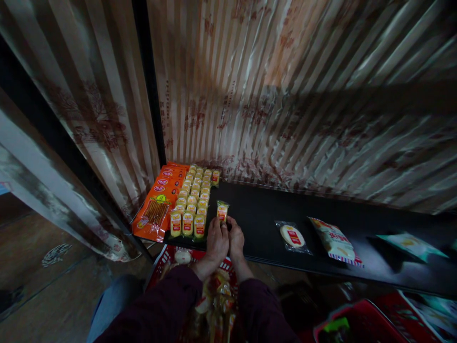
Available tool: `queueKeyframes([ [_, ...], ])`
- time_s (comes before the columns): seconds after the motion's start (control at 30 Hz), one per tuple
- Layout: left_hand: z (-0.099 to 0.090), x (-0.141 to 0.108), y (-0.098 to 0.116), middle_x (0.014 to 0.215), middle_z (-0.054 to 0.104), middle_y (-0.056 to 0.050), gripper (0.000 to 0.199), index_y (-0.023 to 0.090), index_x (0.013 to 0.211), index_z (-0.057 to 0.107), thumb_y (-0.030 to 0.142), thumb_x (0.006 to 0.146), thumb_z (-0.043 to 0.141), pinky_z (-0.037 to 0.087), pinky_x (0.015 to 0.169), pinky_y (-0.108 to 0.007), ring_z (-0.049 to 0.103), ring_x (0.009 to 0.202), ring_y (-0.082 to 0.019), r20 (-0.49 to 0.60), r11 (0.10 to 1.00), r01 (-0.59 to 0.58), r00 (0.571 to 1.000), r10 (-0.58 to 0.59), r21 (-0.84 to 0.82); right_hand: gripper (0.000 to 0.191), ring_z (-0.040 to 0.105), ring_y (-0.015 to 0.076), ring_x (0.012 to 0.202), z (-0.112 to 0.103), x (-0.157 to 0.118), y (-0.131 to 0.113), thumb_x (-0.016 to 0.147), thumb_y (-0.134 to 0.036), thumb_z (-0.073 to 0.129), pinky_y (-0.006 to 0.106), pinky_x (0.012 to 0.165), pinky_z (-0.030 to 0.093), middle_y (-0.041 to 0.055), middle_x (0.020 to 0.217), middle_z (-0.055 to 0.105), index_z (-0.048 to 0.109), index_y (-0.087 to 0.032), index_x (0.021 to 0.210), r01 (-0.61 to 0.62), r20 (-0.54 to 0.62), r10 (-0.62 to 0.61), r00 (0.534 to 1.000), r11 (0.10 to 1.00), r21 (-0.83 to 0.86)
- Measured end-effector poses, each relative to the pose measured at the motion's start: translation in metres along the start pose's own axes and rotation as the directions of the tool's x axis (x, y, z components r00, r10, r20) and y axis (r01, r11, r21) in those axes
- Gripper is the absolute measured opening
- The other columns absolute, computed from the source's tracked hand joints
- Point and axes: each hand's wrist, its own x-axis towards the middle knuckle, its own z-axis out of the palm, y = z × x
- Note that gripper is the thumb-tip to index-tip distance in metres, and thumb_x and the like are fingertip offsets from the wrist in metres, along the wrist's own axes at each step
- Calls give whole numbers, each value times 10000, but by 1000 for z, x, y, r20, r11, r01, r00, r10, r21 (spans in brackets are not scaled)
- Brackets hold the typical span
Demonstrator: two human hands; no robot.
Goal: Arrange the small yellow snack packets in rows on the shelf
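Side by side at the front edge of the black shelf, my left hand [217, 238] and my right hand [235, 236] close around the lower end of a small yellow-and-red wrapped snack [222, 211]. The snack stands upright, its top showing above my fingertips. To its left, rows of similar wrapped snacks [187, 224] stand close together, with one more [215, 177] at the back right of the rows. Orange packets of sticks [154, 212] lie overlapping at the shelf's left end.
Farther right on the shelf [257, 214] lie a round wrapped item [293, 236], a red-and-white bag [335, 242] and a green-white packet [410, 244]. Below my forearms is a red basket [160, 267] of packaged items; another red basket [360, 317] stands lower right. Pleated sheeting [250, 119] hangs behind.
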Motion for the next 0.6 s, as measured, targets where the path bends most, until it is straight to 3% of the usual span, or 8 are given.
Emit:
queueKeyframes([
  [0.2,16,18,-10,1395,473,-162,402,122,1278,486,236,917,352,285,1143,-369,431,1312,-216,-49,1000,13,999,-14,-29,371,653,207,858,7,14,3,835,-358,433,282,701,467,51,975,729,646,-213,1101,2,4,-2,1000,1000,1],
  [0.37,26,38,-13,1264,581,-102,385,197,1265,507,180,904,375,340,1106,-342,493,1242,-192,-55,999,0,998,-2,-45,355,639,216,910,12,31,-1,843,-385,452,288,728,461,49,1001,719,630,-222,1103,-10,9,10,1000,1000,-23],
  [0.6,28,64,-3,1138,626,-89,334,217,1199,552,195,904,398,384,1055,-325,534,1173,-203,-67,1000,6,998,-7,-23,285,643,181,881,21,55,-6,848,-302,457,260,702,453,21,1000,713,619,-249,1076,-27,18,28,999,999,-36],
])
